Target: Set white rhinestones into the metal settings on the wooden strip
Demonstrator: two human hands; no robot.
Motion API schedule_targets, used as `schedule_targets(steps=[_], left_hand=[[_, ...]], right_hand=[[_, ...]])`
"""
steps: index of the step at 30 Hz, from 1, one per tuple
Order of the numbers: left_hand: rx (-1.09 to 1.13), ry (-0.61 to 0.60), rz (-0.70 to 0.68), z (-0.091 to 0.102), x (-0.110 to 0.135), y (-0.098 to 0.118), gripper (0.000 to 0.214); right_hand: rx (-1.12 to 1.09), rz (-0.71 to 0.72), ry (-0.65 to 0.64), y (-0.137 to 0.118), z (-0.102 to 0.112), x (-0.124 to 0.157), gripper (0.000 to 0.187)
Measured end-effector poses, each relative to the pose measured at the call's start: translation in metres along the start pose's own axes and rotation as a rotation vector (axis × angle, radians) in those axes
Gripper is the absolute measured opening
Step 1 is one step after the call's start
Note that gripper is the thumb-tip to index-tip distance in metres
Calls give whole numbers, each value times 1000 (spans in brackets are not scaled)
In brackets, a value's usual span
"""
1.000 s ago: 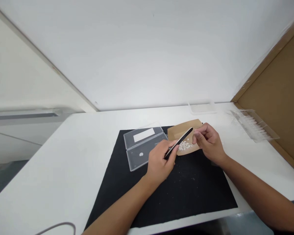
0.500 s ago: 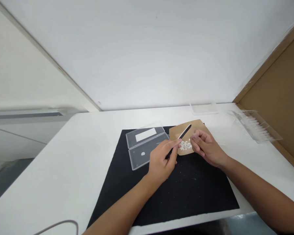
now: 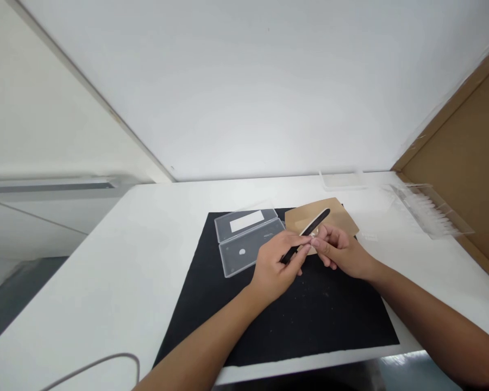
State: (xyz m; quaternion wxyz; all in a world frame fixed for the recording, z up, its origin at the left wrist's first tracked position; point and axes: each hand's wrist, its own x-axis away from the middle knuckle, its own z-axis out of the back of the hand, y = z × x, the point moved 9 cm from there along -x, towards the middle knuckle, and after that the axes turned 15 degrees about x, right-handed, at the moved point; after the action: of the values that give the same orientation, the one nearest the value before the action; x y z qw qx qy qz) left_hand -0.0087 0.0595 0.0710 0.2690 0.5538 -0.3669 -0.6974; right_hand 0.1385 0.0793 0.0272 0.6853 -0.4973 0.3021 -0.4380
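My left hand [image 3: 276,265] is closed around a black nail file [image 3: 314,223] that slants up to the right over a brown paper sheet [image 3: 339,218]. My right hand [image 3: 338,251] is pinched on a small white piece held against the file's edge; the piece is too small to name. Both hands hover over a black mat [image 3: 281,304]. The pile of white bits seen earlier on the brown paper is hidden behind my hands.
An open clear plastic case [image 3: 245,239] with a white label and one white bit lies on the mat's far left. A clear rack of white tips [image 3: 430,210] and a clear lid [image 3: 342,179] sit at the back right. Brown board [image 3: 464,146] leans at right. A grey cable [image 3: 93,366] lies at front left.
My right hand drew back from the pile of white bits with a small piece pinched and met the file. The left hand shifted the file slightly toward me.
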Motion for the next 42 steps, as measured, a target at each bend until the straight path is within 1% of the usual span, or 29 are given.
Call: schedule_targets(steps=[3,7,10,12,15,16,18,22,26,31,34,38,40,42], left_hand=[[21,-11,19,0,-1,-3,16],[34,-43,23,-1,-2,-4,14],[21,-65,81,-3,-1,-8,15],[23,-73,136,-4,1,-13,16],[39,-65,206,-5,4,-20,14],[43,-58,221,-4,5,-22,14],[51,-45,234,-4,5,-24,13],[101,-62,235,-6,6,-23,13],[116,-78,236,-7,6,-23,14],[60,-92,202,-8,6,-21,13],[34,-103,195,-8,5,-21,14],[-24,-132,186,-9,5,-25,16],[-81,-160,147,-10,5,-27,15],[-135,-157,107,-10,7,-29,13]], right_hand=[[57,-4,14,1,3,1,40],[67,-9,-8,2,2,2,38],[72,17,5,0,1,2,36],[119,70,70,-5,4,3,33],[300,197,203,-18,13,6,27],[361,233,230,-22,14,8,25],[425,268,244,-26,14,9,23],[420,269,254,-24,15,7,23],[478,299,295,-29,15,8,22],[480,276,268,-30,13,8,22],[482,296,268,-30,11,9,24],[566,331,316,-30,11,11,23],[612,360,313,-31,10,11,21],[673,398,317,-33,9,13,18]])
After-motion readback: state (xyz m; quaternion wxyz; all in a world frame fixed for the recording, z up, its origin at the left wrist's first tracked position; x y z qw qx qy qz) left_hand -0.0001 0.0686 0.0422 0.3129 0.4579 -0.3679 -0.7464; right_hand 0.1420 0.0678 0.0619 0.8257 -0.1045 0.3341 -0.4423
